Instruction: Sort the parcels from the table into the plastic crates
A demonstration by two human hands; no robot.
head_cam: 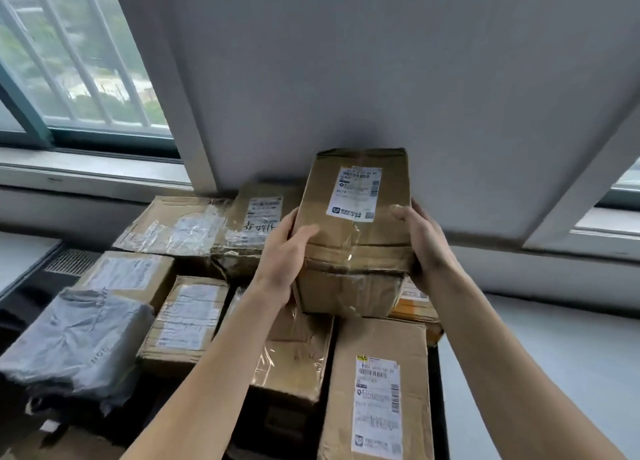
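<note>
At the far left a grey bag (72,342) is seen lying beside taped boxes (187,321). In the middle a box (353,231) with a white label is held tilted above them, gripped on its left side by the left hand (280,255) and on its right side by the right hand (426,238), thumbs laid on its top face. Below it, to the right, a long box (377,390) is lying flat.

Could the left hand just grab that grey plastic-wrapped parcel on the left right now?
Probably not yet: the left hand helps the right hand hold the cardboard box. The grey parcel lies uncovered, so once freed it likely could.
</note>
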